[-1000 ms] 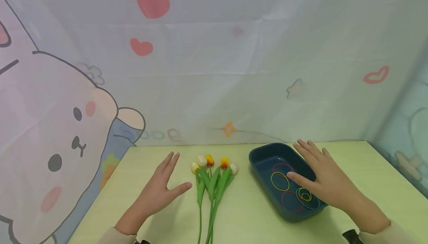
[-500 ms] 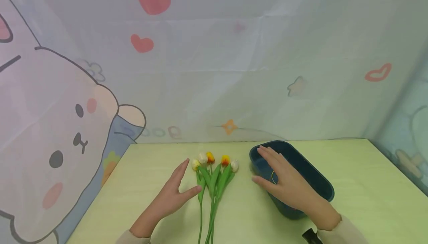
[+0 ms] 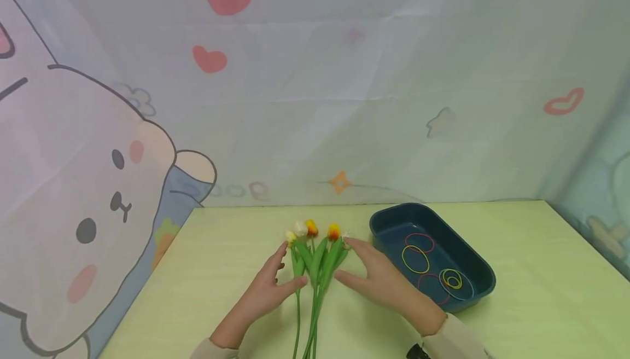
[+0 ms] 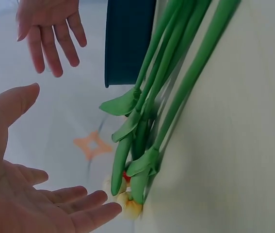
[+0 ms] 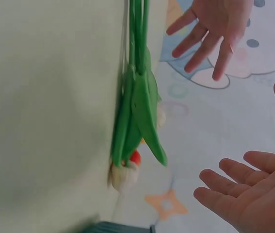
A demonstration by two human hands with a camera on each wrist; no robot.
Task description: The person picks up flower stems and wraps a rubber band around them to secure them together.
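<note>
Pale green table [image 3: 231, 244], cartoon-printed cloth [image 3: 315, 85] behind, hands [image 3: 266, 294] [image 3: 379, 281] — outstretched and free — flanking tulips [image 3: 317, 267], blue tray [image 3: 458, 248] to the right

One right hand [image 5: 253, 196], entered at the lower right, partly cut off by the frame edge; fingers extended, thumb tip set apart above. One left hand [image 5: 219, 24], recorded at the upper edge, fingers spread and pointed downward. One bunch of flowers [image 5: 139, 104], laid along the counter [image 5: 45, 116], its green stems and broad leaves shown above a whitish bloom [image 5: 124, 177] and a red patch. Backdrop is seen between the flowers and both hands. One dark container rim [image 5: 122, 227], glimpsed at the lower edge. One pale printed backdrop [image 5: 200, 131], marked with an orange star [image 5: 166, 205].
</note>
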